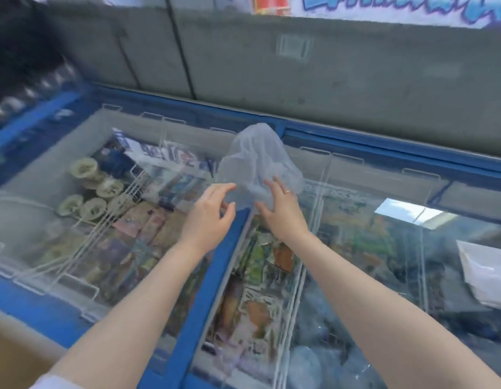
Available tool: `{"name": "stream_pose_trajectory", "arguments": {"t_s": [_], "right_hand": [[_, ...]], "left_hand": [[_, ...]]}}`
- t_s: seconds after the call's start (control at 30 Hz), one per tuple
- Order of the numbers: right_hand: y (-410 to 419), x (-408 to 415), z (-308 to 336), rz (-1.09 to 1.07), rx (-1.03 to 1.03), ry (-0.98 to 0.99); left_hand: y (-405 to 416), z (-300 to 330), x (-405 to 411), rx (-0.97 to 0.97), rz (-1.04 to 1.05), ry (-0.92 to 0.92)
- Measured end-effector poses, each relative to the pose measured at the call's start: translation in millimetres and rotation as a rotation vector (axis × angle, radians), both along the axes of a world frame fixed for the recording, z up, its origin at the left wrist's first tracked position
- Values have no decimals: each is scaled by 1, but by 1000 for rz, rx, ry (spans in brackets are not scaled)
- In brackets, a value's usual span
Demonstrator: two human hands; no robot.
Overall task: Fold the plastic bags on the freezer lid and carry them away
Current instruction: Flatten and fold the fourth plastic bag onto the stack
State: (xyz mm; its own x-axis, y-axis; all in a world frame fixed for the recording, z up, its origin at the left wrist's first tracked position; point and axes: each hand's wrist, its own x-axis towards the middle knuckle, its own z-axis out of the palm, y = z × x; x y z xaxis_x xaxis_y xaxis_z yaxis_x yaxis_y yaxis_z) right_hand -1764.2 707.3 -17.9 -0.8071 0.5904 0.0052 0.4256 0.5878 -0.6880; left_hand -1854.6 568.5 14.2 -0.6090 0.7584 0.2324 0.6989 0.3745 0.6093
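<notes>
A thin, translucent white plastic bag (257, 158) stands puffed up on the freezer lid (232, 248), over the blue bar where two glass panes meet. My left hand (212, 217) reaches its lower left edge, fingers loosely stretched and thumb apart just under the plastic. My right hand (283, 209), with a ring on one finger, has its fingers spread against the bag's lower right side. Neither hand plainly grips the bag. A second pale plastic bag (487, 276) lies flat on the glass at the far right.
Through the glass panes I see packaged frozen goods and round tubs (86, 189) in wire baskets. A grey wall (299, 66) runs close behind the freezer. Dark bottles (27, 91) stand in a row at the back left.
</notes>
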Motion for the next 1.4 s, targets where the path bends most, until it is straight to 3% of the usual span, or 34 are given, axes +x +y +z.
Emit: {"name": "stream_pose_trajectory", "arguments": {"t_s": [0.1,0.23,0.3,0.37,0.53,0.7,0.9,0.97,1.1,1.17,1.3,1.4], "right_hand": [[-11,-54,2,-93,66,-37],[-18,-84,-25,-79,102,-409],[-16,-75,-42,-73,182,-482],[-18,-57,-45,-36,172,-377],[-21,3,4,52,-276,21],[-20,77,45,25,-621,252],[6,183,38,-462,-338,281],[8,213,32,-504,-261,254],[4,250,34,-493,-244,239],[5,264,41,-477,-364,240],[2,284,64,-435,-793,431],[3,290,77,-536,-788,511]], "left_hand": [[-16,-2,-36,18,22,-34],[-31,-8,-61,12,25,-69],[-35,-10,-65,6,23,-98],[-36,-12,-62,-9,0,-136],[-25,-13,-36,-229,-225,-190],[-8,3,24,17,-377,-414],[-8,16,102,100,-278,-591],[-3,22,129,132,-240,-682],[11,33,177,355,-153,-1084],[11,38,195,404,-195,-1053],[12,43,224,-19,-371,-677],[14,40,248,-224,-421,-676]]}}
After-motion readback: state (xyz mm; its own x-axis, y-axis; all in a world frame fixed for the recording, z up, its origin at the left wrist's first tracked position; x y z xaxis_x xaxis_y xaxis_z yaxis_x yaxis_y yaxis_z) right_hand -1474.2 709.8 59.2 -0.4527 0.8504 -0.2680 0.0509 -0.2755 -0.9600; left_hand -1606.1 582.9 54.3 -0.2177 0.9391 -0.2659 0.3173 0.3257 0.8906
